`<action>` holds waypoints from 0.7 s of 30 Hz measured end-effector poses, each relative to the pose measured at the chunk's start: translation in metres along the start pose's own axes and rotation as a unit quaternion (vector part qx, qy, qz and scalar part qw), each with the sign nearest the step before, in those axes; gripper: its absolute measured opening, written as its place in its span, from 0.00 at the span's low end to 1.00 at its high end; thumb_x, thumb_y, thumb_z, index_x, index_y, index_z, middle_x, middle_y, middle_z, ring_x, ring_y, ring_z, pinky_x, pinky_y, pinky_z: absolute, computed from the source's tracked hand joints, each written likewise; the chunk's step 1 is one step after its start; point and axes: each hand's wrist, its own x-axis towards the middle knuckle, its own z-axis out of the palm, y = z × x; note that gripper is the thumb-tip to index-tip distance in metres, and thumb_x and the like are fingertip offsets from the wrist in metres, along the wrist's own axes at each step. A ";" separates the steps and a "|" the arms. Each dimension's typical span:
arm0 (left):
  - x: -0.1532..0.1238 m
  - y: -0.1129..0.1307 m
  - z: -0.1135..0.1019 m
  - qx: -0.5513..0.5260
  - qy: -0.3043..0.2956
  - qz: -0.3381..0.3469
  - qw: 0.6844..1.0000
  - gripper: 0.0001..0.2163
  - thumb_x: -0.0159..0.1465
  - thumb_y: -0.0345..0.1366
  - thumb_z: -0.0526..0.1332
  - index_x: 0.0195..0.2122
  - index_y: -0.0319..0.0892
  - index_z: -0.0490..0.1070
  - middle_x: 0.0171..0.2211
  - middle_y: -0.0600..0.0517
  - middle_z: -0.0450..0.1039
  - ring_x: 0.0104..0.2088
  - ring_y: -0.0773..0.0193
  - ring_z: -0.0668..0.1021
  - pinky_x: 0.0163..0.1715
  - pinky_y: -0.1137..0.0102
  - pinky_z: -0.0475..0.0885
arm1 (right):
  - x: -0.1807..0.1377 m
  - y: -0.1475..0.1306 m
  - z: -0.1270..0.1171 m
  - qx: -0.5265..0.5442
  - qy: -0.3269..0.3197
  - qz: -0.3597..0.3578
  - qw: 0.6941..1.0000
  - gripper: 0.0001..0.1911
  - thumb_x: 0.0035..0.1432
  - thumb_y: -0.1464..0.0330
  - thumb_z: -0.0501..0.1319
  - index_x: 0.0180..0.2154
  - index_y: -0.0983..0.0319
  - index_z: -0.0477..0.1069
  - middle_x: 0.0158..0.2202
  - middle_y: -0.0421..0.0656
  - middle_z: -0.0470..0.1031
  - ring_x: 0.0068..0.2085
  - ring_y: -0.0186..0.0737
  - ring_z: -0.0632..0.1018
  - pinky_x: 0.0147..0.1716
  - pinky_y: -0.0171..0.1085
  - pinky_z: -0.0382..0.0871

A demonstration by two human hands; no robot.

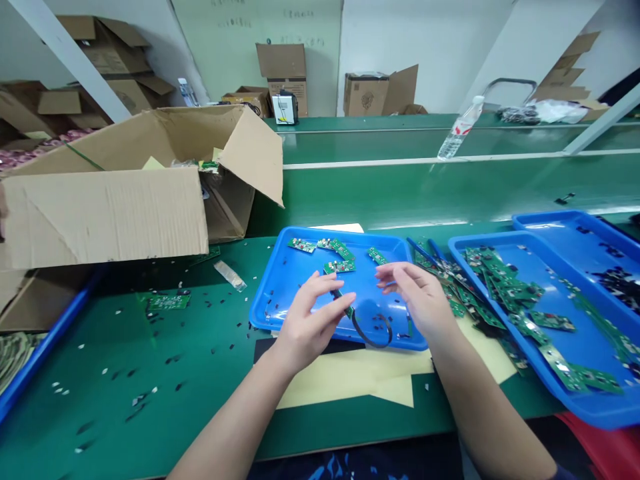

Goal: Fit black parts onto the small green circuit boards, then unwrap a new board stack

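My left hand (314,315) hovers over the near edge of a blue tray (295,280), fingers curled round a small green circuit board with a black cable loop (373,330) hanging from it. My right hand (419,293) is just to the right, over the same tray, its fingers loosely apart and holding nothing that I can see. Several small green circuit boards (339,257) lie at the far side of this tray.
A large open cardboard box (115,193) stands at the left. Two more blue trays (575,333) hold many green boards at the right. Yellow paper (360,373) lies under the middle tray. A plastic bottle (459,130) lies on the conveyor behind. Small scraps litter the green table.
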 end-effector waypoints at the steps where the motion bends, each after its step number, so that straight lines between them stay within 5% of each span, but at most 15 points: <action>1: -0.001 0.001 0.001 0.011 -0.005 0.014 1.000 0.14 0.60 0.23 0.58 0.45 0.42 0.69 0.45 0.46 0.69 0.50 0.59 0.73 0.52 0.56 0.69 | -0.002 0.000 0.004 -0.007 -0.038 0.009 0.999 0.14 0.54 0.57 0.60 0.32 0.61 0.74 0.32 0.43 0.76 0.31 0.35 0.76 0.30 0.34 0.71; 6: -0.006 -0.002 0.005 0.050 -0.002 0.006 0.999 0.14 0.60 0.24 0.58 0.47 0.43 0.68 0.43 0.46 0.69 0.48 0.59 0.74 0.50 0.55 0.70 | -0.012 0.001 0.019 -0.015 -0.206 0.086 0.975 0.13 0.50 0.60 0.64 0.31 0.63 0.72 0.26 0.40 0.74 0.28 0.33 0.74 0.30 0.35 0.69; 13: -0.006 -0.006 0.003 0.071 0.013 -0.029 0.997 0.16 0.59 0.25 0.60 0.49 0.43 0.68 0.43 0.45 0.71 0.46 0.58 0.75 0.44 0.62 0.74 | -0.012 0.005 0.028 0.085 -0.185 0.155 0.967 0.14 0.46 0.63 0.67 0.32 0.63 0.68 0.24 0.36 0.72 0.26 0.32 0.76 0.28 0.34 0.70; 21: -0.005 -0.003 0.003 0.028 0.006 -0.064 0.998 0.17 0.60 0.31 0.62 0.51 0.45 0.67 0.38 0.48 0.73 0.37 0.63 0.77 0.36 0.70 0.74 | -0.013 0.013 0.031 0.170 -0.194 0.200 0.945 0.17 0.47 0.66 0.67 0.39 0.62 0.66 0.18 0.33 0.69 0.20 0.27 0.69 0.17 0.27 0.57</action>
